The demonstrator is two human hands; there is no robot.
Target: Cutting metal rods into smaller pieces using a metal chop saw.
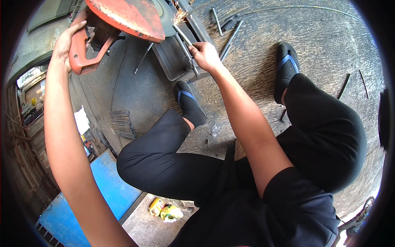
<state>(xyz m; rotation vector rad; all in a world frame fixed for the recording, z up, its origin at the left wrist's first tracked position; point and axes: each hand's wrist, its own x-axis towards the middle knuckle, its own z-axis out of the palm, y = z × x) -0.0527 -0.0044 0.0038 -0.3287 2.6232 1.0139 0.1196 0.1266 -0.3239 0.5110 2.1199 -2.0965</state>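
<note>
black shirt point(267, 216); left fingers point(77, 27) round orange handle point(77, 57), right fingers point(199, 47) clasping metal rod point(182, 35)

We look down on a worn grey floor point(329, 39), darkly stained toward the left. On its far middle we find the saw's dark base point(168, 61); just right of it lie a short metal rod point(217, 21), a longer rod point(231, 40) and, between them, a dark scrap point(230, 22). Beyond these we follow a thin hose point(308, 7). At right we see two thin dark strips point(344, 85), well apart from the base; at left, a row of dark rods point(122, 124) set side by side. Two sandalled feet point(286, 61) rest here too.
</note>
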